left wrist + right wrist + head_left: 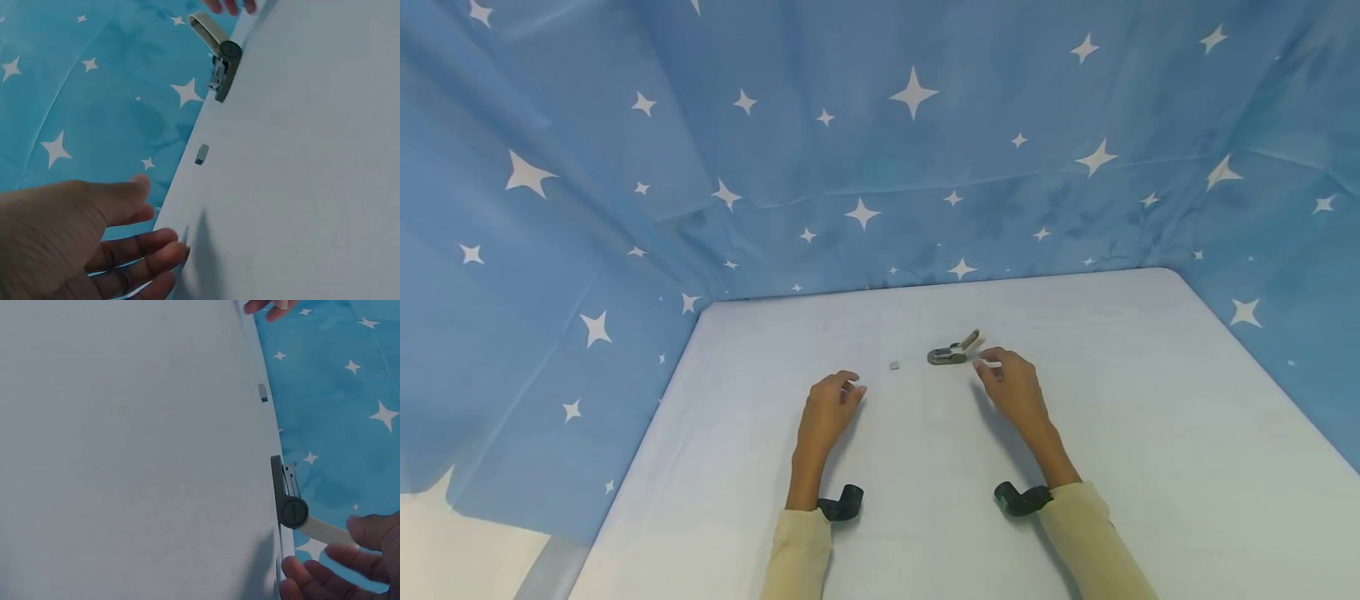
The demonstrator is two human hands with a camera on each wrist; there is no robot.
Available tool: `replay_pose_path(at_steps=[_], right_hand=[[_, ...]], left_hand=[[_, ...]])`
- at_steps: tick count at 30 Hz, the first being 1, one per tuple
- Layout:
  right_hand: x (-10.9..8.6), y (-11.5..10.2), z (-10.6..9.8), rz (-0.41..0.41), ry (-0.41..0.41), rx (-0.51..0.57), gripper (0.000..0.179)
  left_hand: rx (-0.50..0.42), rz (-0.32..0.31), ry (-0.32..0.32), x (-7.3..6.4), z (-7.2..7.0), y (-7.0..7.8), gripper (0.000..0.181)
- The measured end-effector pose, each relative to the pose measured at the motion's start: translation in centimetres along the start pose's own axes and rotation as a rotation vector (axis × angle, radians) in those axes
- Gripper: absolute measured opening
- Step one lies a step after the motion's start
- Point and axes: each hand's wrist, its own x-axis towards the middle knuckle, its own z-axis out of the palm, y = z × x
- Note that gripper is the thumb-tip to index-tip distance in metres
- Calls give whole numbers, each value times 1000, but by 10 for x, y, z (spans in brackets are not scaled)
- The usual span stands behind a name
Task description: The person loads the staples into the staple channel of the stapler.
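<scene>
A small stapler (947, 356) with a dark base and a pale top arm lies on the white table. Its top arm is swung up and back, baring the metal part inside, as the left wrist view also shows at the stapler (225, 69). To its left sits a small grey block (894, 365), which looks like a strip of staples. My right hand (1017, 390) hovers just right of the stapler, fingers loosely bent and holding nothing. Left of the grey block, my left hand (827, 410) is held above the table with relaxed fingers, touching neither thing.
The white table (925, 467) reaches back to a blue curtain (880, 167) with white stars, which also hangs along both sides. A black wrist mount (842, 504) sits on the left wrist, and another black mount (1022, 498) on the right.
</scene>
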Motion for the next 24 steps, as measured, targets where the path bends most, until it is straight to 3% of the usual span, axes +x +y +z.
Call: replay_pose_path(at_steps=[5, 11, 14, 24], right_hand=[[9, 4, 3, 202, -100, 272, 40], [19, 9, 6, 376, -197, 593, 54], [23, 11, 9, 385, -229, 670, 56], [34, 14, 18, 354, -266, 707, 50]], left_hand=[[-251, -91, -103, 2, 3, -11, 27], [-383, -156, -129, 3, 5, -19, 28], [-400, -169, -128, 4, 6, -20, 27], [-394, -188, -96, 2, 9, -23, 23]])
